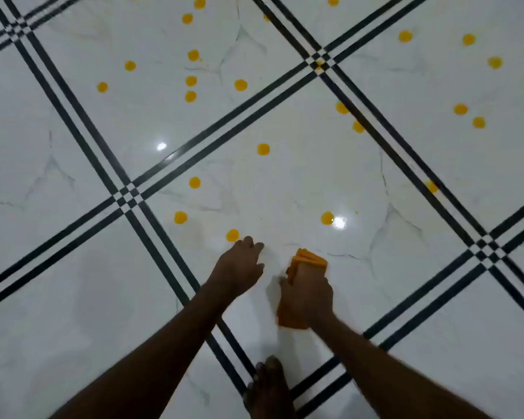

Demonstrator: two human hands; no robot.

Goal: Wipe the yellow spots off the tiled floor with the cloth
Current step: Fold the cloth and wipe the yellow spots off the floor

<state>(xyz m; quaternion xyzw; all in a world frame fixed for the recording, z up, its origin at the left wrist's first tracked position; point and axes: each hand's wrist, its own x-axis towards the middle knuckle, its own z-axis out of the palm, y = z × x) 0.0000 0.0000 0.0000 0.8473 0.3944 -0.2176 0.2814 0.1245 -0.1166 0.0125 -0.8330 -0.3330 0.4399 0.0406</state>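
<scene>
Tiled floor (375,297): white marble-look tiles with black double border lines. Yellow spots (263,149): many remain, scattered over the near tile and the tiles beyond; nearest one (232,235) just beside the left hand. Cloth (307,261): orange, folded, flat on the near tile, well short of most spots. Right hand (307,296): fingers curled over the cloth, holding it to the floor. Left hand (239,267): fingers loosely bent, tips on bare tile, holding nothing. Progress, by judgement: early; the strip nearest the person shows no spots, the bulk is unwiped.
</scene>
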